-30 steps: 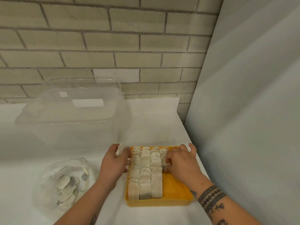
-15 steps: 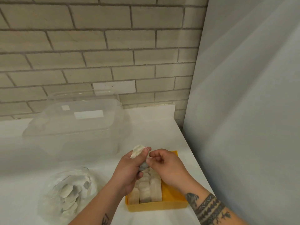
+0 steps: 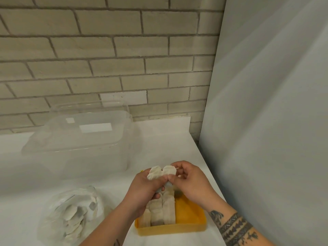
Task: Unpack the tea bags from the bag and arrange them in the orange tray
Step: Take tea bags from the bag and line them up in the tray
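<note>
Bag [image 3: 71, 215] left of tray [image 3: 177, 229] (container [image 3: 79, 139] behind).

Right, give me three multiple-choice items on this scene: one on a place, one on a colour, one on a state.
1. The clear plastic bag of tea bags lies where relative to the tray?
A. left
B. right
C. inside it

2. The shallow plastic tray is:
A. blue
B. orange
C. green

3. The left hand and right hand are:
A. empty
B. flat on the white table
C. holding pale tea bags

Answers: 1 A, the bag sits left of the tray; 2 B, its floor and rim are orange; 3 C, fingers pinch tea bags above the tray.
</note>
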The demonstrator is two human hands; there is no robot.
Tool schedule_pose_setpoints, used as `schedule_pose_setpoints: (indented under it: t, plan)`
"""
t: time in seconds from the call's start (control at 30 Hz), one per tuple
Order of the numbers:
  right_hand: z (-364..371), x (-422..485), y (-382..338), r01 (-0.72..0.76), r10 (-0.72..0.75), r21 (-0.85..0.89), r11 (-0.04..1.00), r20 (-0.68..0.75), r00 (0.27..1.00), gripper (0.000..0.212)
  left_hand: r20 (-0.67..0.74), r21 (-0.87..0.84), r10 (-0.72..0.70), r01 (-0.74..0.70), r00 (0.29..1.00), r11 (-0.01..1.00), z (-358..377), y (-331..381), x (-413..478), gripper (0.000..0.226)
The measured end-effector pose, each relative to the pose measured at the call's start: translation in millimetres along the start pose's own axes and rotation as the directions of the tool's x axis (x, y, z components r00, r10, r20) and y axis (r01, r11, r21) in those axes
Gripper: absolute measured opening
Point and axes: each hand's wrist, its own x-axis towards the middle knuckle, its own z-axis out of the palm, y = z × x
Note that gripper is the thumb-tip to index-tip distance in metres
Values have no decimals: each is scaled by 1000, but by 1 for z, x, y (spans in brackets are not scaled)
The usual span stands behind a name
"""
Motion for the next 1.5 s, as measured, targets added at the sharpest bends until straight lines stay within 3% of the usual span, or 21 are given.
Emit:
schedule_pose_setpoints:
  t: [0.13,0.33,0.5,0.7,0.93,1.1,1.23,1.5]
  plan:
    - [-8,12,1,55,-48,-135,989,54,997,4,-36,115,37,-33,999,993,-1,-1,3,10]
    - [-37,31,8,-1,7,-377,926,14,1000,7,-315,360,169,-48,934,932,-28,-10,19,11]
    - [-25,31,25,127,12,-654,746,204,979,10,-388,572,189,74,902,817,-45,-29,24,13]
    - [-6,30,44,243,2,-753,612,309,951,12,-391,592,130,140,911,794,-48,-45,26,27]
    - [8,29,52,166,-91,-811,562,139,986,11,-398,578,105,160,911,800,-48,-48,28,35]
    - [6,22,50,153,-170,-843,515,75,983,41,-402,575,113,154,909,803,-47,-48,27,36]
    - [11,19,52,241,-174,-886,396,185,967,19,-403,583,117,157,908,797,-47,-49,28,38]
    - [19,22,55,254,-128,-910,329,223,966,20,-398,587,118,154,910,795,-45,-46,26,35]
